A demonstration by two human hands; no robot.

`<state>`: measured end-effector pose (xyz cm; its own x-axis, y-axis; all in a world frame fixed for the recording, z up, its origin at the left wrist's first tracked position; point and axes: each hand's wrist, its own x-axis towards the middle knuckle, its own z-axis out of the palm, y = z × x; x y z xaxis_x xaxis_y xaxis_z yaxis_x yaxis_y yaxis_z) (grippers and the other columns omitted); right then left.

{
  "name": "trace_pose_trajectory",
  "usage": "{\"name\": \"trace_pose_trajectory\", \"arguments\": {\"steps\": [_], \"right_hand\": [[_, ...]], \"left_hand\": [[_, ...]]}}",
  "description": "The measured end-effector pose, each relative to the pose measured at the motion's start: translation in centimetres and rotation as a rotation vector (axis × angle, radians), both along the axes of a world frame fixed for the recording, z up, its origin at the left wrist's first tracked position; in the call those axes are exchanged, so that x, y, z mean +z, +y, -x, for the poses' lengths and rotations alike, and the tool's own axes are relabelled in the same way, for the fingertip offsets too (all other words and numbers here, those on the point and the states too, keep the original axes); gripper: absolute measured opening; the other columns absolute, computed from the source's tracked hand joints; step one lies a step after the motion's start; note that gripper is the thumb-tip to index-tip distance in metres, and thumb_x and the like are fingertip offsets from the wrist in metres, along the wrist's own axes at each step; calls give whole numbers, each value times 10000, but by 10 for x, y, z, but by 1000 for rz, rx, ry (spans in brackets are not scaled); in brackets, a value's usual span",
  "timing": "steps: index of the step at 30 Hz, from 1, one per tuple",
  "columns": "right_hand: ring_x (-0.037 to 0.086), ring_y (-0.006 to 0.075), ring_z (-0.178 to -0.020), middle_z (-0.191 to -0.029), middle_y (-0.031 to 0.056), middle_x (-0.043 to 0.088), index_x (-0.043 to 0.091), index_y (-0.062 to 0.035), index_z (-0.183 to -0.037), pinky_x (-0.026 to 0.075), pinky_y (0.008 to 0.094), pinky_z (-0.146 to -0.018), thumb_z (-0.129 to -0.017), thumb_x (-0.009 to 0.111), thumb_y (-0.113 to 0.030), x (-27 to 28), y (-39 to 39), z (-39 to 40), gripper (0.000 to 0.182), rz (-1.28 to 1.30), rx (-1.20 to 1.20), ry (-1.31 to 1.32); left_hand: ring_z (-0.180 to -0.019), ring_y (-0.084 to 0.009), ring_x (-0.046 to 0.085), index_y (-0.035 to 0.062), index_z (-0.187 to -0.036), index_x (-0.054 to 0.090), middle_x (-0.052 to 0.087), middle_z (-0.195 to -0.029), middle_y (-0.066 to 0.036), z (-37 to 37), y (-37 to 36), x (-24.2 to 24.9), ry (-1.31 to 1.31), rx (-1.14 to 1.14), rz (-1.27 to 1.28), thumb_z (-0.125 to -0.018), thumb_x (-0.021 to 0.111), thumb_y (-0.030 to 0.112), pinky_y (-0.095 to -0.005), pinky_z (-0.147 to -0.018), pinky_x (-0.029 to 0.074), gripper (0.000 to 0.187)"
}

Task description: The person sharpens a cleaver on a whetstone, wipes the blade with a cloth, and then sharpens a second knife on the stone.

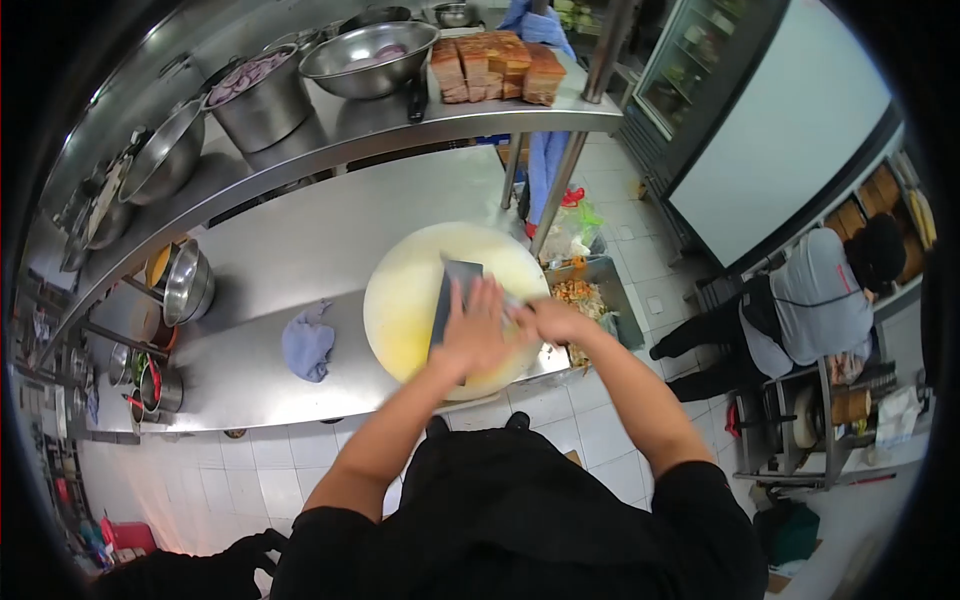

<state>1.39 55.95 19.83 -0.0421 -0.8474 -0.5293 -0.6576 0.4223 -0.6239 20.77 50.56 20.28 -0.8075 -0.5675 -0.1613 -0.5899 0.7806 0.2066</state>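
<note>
A wide cleaver [448, 305] lies over a round, yellow-stained cutting board [400, 290] on the steel counter. My right hand [550, 320] is closed round its handle, at the right of the board. Fingers spread, my left hand [477, 325] lies flat on or just over the blade; whether anything is under the blade cannot be seen. Left of the board a crumpled blue cloth [308, 343] rests on the counter.
Above the counter's back, a steel shelf [340, 135] holds bowls, a pot [262, 105] and blocks of layered meat [495, 68]. A bin of scraps [610, 285] stands right of the board. A co-worker [800, 300] bends at the far right; another person's dark clothing [190, 570] shows lower left.
</note>
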Motion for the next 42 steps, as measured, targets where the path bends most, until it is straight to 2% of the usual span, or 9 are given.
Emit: {"name": "trace_pose_trajectory", "arguments": {"steps": [5, 8, 9, 14, 20, 27, 28, 36, 42], "right_hand": [[725, 438, -890, -878, 318, 711, 698, 97, -929, 565, 493, -792, -996, 516, -561, -44, -51, -17, 686, 441, 8, 150], [707, 433, -995, -1021, 336, 708, 674, 88, -1139, 542, 502, -884, -998, 506, -583, -32, 19, -32, 706, 143, 17, 59], [723, 360, -760, -976, 265, 718, 636, 44, -1203, 577, 454, -730, -1013, 544, -540, -38, 48, -34, 621, 238, 97, 7], [706, 330, -637, -844, 225, 723, 681, 36, -1070, 577, 450, -678, -1001, 536, -594, 0, 8, -16, 650, 65, 122, 125], [736, 426, -834, -846, 320, 710, 716, 88, -942, 577, 496, -764, -997, 486, -570, -19, -55, -43, 700, 446, -230, 40], [705, 440, -974, -1024, 261, 733, 645, 24, -1231, 552, 491, -890, -1003, 489, -636, -63, 60, -28, 715, 505, 266, 15], [703, 429, -997, -1049, 277, 724, 663, 25, -1198, 545, 501, -893, -994, 495, -655, -29, 41, -21, 729, 200, 295, 91], [724, 452, -910, -971, 322, 718, 723, 58, -1039, 576, 488, -819, -986, 543, -501, -67, -42, -24, 590, 308, -198, -3], [652, 279, -512, -726, 199, 687, 687, 47, -1097, 537, 450, -563, -1011, 511, -598, -33, 74, -11, 674, 139, 251, -99]], "left_hand": [[-1603, -322, 59, -61, -1612, 176, 140, -1707, -219, 21, -68, -1, 57, 22, -110, -970, 244, 777, -580, -1255, -69, 1058], [-1602, -328, 71, -76, -1595, 236, 190, -1692, -238, -30, 5, -22, 37, -84, 151, -934, 258, 832, -579, -1254, -63, 1123], [-1601, -335, 75, -80, -1590, 249, 199, -1688, -242, -53, 47, -18, 28, -97, 127, -929, 265, 837, -583, -1253, -63, 1131], [-1599, -337, 90, -78, -1598, 217, 172, -1695, -240, -30, 17, -24, 113, -40, 114, -948, 258, 812, -601, -1248, -66, 1103], [-1605, -296, 45, -32, -1622, 178, 121, -1722, -170, 19, -90, 5, -27, 21, -40, -995, 204, 750, -600, -1248, -79, 1002], [-1595, -357, 98, -78, -1592, 237, 196, -1687, -242, -55, 51, -15, 48, -125, 147, -955, 291, 789, -625, -1242, -39, 1078], [-1588, -372, 130, -89, -1577, 274, 239, -1667, -264, -57, 58, -18, 98, -112, 174, -954, 321, 782, -635, -1240, -16, 1072], [-1604, -314, 46, -29, -1626, 155, 114, -1722, -177, 8, -58, 1, -44, -29, -19, -1008, 234, 716, -610, -1249, -47, 971], [-1594, -358, 101, -67, -1596, 239, 208, -1678, -260, -62, 80, -16, 71, -176, -17, -957, 337, 780, -630, -1237, -41, 1065]]}}
